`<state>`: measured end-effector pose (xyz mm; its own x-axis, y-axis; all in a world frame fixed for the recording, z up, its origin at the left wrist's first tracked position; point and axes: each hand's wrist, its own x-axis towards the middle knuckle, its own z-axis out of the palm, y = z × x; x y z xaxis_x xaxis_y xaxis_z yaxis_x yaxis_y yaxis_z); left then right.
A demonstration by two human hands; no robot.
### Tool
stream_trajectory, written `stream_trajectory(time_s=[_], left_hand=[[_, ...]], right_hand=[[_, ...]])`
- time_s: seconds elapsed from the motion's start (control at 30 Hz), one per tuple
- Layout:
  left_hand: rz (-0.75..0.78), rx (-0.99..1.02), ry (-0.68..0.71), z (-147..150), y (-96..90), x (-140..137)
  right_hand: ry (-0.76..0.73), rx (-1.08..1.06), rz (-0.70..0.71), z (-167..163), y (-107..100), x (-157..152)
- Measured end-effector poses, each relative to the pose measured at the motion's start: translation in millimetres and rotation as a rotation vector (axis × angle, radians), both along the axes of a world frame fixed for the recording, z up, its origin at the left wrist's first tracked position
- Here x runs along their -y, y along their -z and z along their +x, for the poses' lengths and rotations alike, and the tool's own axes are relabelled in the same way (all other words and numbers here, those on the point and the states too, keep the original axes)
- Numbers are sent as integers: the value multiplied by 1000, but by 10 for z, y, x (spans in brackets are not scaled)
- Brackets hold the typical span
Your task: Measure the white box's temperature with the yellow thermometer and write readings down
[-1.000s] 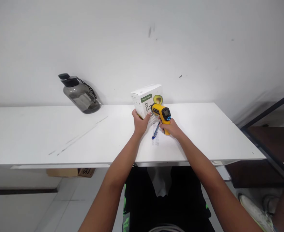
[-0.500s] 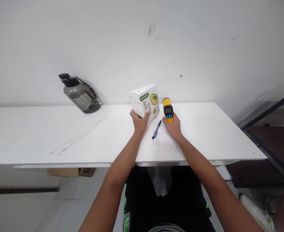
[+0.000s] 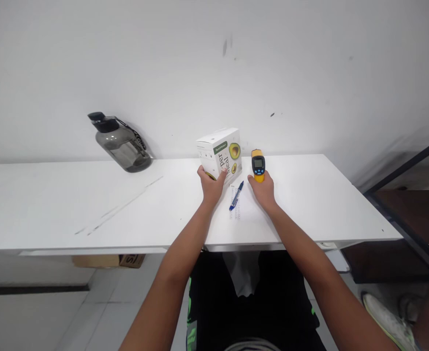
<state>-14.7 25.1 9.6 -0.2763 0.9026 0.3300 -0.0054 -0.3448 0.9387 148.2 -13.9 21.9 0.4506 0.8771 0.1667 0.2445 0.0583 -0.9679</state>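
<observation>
My left hand (image 3: 212, 186) grips the lower front of a white carton (image 3: 220, 148) with avocado pictures and a green label, thumb on its printed face. The carton is turned at an angle near the wall. My right hand (image 3: 264, 190) is wrapped round the handle of a yellow and black infrared thermometer (image 3: 259, 164), its screen and blue buttons facing me. What the screen reads is too small to tell. Between my hands a blue pen (image 3: 236, 196) lies on a white paper (image 3: 249, 212) with columns of small writing.
A grey see-through water bottle (image 3: 123, 146) with a black cap stands at the back left of the white table (image 3: 61, 200). A dark metal-framed rack (image 3: 412, 234) is at the right. Below the table are a cardboard box (image 3: 105, 261) and, at lower right, a shoe (image 3: 386, 317).
The thermometer in my right hand has shifted slightly right, away from the carton, and stands straighter. The carton has moved slightly right in my left hand. The pen and bottle stay put.
</observation>
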Motion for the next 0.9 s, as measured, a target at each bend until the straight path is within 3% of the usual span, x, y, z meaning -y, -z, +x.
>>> stream_trajectory(time_s=[0.63, 0.83, 0.9], left_hand=[[-6, -25, 5, 7, -9, 5], [-8, -30, 2, -6, 29, -33], [-10, -35, 1, -13, 41, -46]], right_hand=[[-6, 29, -6, 13, -4, 5], [-289, -192, -30, 23, 29, -58], [-285, -158, -19, 44, 38, -82]])
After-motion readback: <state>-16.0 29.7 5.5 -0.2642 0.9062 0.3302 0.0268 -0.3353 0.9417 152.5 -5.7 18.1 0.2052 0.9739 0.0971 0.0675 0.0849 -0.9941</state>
